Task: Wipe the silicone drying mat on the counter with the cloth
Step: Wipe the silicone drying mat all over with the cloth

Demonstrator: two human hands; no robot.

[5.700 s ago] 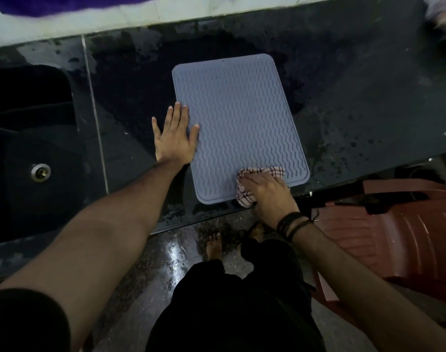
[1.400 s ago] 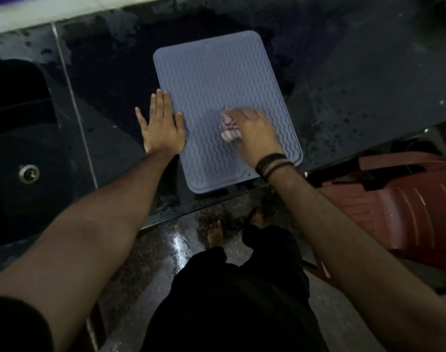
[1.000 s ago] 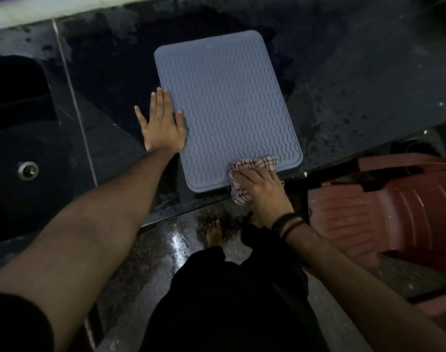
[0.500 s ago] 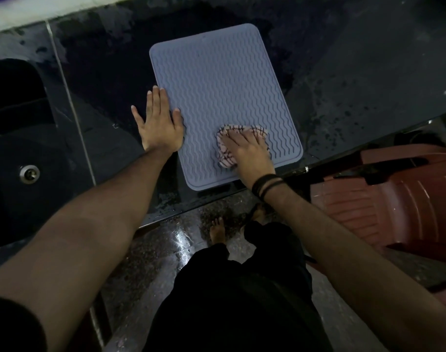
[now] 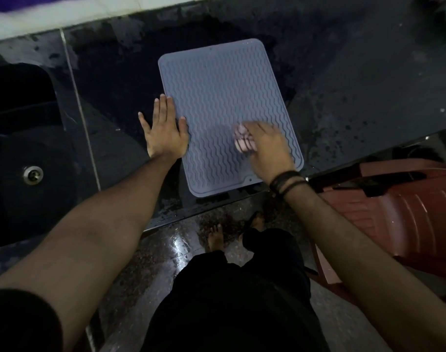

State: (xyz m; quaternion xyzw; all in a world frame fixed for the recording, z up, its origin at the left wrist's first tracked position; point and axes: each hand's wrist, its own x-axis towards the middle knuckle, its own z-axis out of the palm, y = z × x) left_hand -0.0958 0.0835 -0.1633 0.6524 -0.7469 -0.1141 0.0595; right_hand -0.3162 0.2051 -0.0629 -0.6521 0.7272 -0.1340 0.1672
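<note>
The left hand (image 5: 166, 133) lies flat and open, pinning the mat's (image 5: 216, 85) left edge to the counter (image 5: 356, 85). Just right, the right hand (image 5: 268, 148) presses the bunched cloth (image 5: 243, 141) mid-mat. Silicone looks floppy and slippery: brace its edge.

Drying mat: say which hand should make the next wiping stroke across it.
Right. The right hand already presses the cloth onto the drying mat, mid-surface. The left hand lies flat, straddling the mat's left edge, likely steadying it, so it should probably stay there.
</note>
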